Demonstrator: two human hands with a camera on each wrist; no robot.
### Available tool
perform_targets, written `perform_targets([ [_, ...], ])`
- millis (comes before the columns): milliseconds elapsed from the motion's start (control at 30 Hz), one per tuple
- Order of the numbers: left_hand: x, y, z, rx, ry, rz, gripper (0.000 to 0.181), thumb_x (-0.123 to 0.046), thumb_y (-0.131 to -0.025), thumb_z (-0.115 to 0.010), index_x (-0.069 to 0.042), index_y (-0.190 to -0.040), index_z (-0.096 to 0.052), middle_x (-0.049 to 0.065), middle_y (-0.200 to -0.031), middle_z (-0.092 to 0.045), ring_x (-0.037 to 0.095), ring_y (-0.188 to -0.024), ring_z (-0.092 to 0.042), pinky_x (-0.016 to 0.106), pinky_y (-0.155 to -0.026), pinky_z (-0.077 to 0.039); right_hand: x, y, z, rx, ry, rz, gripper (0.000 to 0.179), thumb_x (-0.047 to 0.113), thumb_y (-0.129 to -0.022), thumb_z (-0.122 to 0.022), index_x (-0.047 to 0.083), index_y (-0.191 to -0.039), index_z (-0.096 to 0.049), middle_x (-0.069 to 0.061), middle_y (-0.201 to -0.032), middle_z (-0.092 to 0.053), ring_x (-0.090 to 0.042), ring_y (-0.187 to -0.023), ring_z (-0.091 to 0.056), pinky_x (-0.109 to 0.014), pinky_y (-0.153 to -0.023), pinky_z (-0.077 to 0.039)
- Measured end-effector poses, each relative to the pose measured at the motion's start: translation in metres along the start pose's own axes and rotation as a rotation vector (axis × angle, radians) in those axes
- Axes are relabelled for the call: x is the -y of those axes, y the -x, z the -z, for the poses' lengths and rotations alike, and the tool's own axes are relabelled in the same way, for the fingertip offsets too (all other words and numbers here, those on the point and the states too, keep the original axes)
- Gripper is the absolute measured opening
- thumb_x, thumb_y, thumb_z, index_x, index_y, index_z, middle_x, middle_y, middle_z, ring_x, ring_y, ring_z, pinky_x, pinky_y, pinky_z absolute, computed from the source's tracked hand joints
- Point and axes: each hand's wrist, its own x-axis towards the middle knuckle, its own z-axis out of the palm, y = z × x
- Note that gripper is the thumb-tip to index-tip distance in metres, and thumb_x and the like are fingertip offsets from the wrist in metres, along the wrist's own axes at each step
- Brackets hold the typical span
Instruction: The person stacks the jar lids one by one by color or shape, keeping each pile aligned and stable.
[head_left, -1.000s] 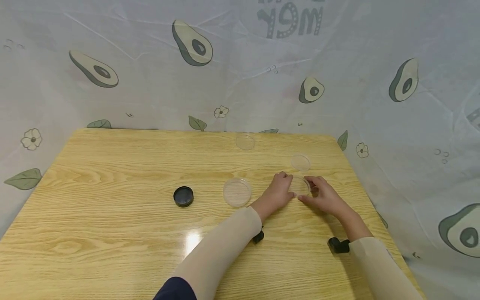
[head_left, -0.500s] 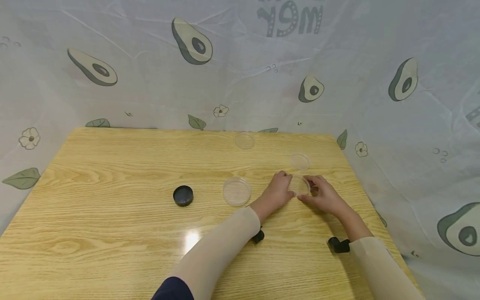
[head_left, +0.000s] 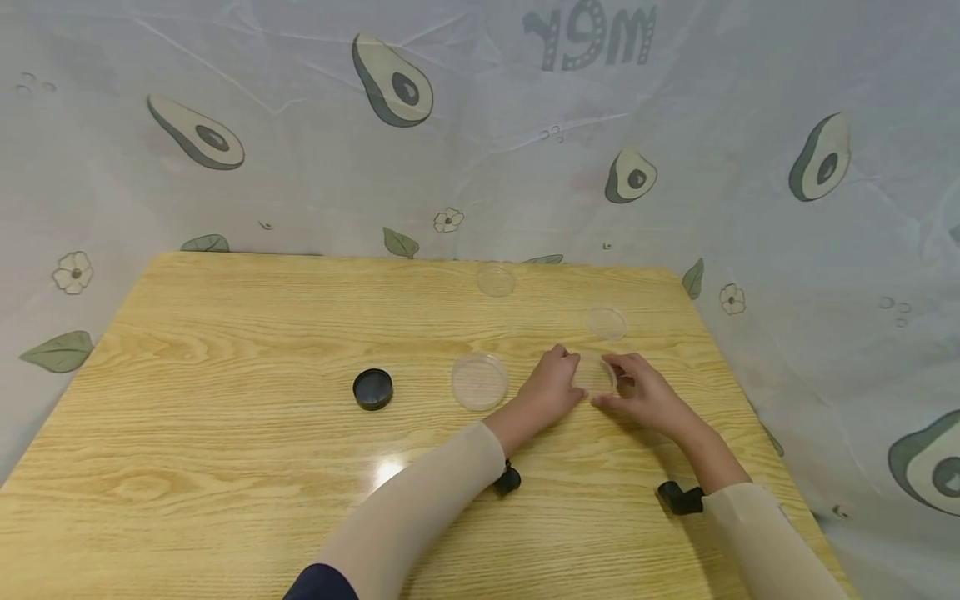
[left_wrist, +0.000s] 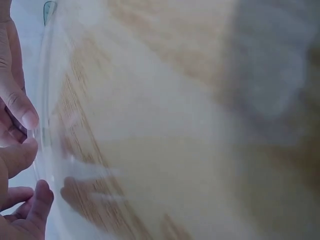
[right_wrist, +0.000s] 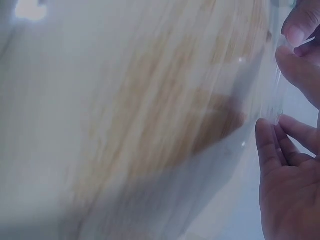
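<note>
Both hands hold a clear round petri dish [head_left: 595,377] between them, low at the right side of the wooden table. My left hand [head_left: 550,389] grips its left rim, thumb and fingers curled at the edge. On the opposite side my right hand [head_left: 643,396] pinches the rim between thumb and fingers. Both wrist views show fingertips at the transparent edge, with wood grain blurred around them. Just behind the held dish lies a thin clear disc [head_left: 606,323]. Another clear round dish [head_left: 480,381] rests to the left of the left hand.
A small black round container [head_left: 372,389] stands left of centre on the table [head_left: 225,433]. Near the back edge lies another clear disc [head_left: 496,282]. Printed curtains [head_left: 480,150] hang behind and along the right side. Black wrist devices [head_left: 680,497] sit under the forearms.
Both hands and the held dish have shifted slightly left against the table, with the left forearm swinging a little left. The head view has turned slightly. The grip stays the same.
</note>
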Motion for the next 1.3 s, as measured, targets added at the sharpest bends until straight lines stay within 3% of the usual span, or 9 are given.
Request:
perform_targets([
  [500,0.003,0.021,0.006,-0.008,-0.035,-0.038,0.061,-0.028,-0.099,-0.074,-0.001,-0.150,-0.054,0.012,-0.143,-0.058,0.022,-0.133,-0.059,0.028,-0.110,-0.052,0.007,0.009,-0.006,0.003,0.026,0.054,0.069,0.015,-0.091,-0.083,-0.012,-0.145,-0.050,-0.028,-0.131,-0.059,-0.042,-0.119,-0.062,-0.054,-0.104,-0.053],
  [1300,0.010,0.026,0.004,0.006,-0.007,-0.021,0.060,-0.031,-0.097,-0.077,-0.003,-0.146,-0.056,0.013,-0.141,-0.057,0.024,-0.132,-0.056,0.032,-0.108,-0.053,0.007,0.010,-0.013,0.020,0.021,0.067,0.066,0.015,-0.092,-0.082,-0.012,-0.144,-0.051,-0.027,-0.129,-0.059,-0.040,-0.118,-0.062,-0.054,-0.103,-0.053],
])
